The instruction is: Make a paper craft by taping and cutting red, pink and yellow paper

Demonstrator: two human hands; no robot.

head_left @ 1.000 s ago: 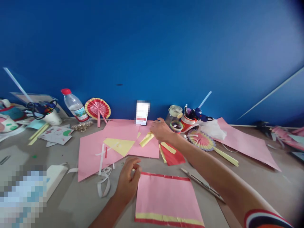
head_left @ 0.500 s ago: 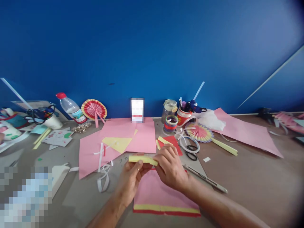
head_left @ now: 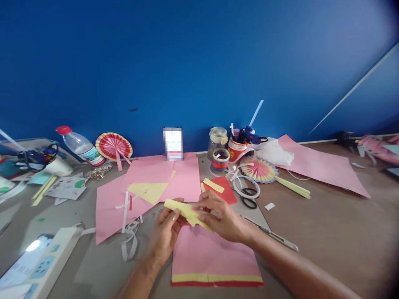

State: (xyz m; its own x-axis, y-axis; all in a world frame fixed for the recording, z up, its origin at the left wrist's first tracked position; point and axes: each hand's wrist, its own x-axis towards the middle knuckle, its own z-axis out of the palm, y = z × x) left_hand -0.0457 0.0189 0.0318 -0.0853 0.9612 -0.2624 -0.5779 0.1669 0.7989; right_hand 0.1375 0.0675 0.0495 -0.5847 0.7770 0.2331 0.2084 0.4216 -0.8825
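A folded strip of yellow paper (head_left: 187, 211) is held in the air between both hands. My left hand (head_left: 170, 226) grips its left end, thumb on top and fingers behind. At the strip's right part, the fingers of my right hand (head_left: 221, 218) are closed on it. The strip looks partly unfolded, with a lower flap slanting down to the right. Below the hands lies a pink sheet (head_left: 215, 253) with a yellow band and a red band along its near edge. My hands hide its far edge.
Pink sheets (head_left: 112, 207) and a yellow triangle (head_left: 148, 192) lie beyond. To the right are a red paper piece (head_left: 229, 195), black scissors (head_left: 249, 202), a tape roll (head_left: 238, 187), a utility knife (head_left: 280, 238) and a paper fan (head_left: 258, 168). A power strip (head_left: 51, 259) lies left.
The yellow strip has gone from a level, narrow fold to a tilted, wider shape with a flap showing. My right hand's fingers have shifted along it. The view has turned slightly right.
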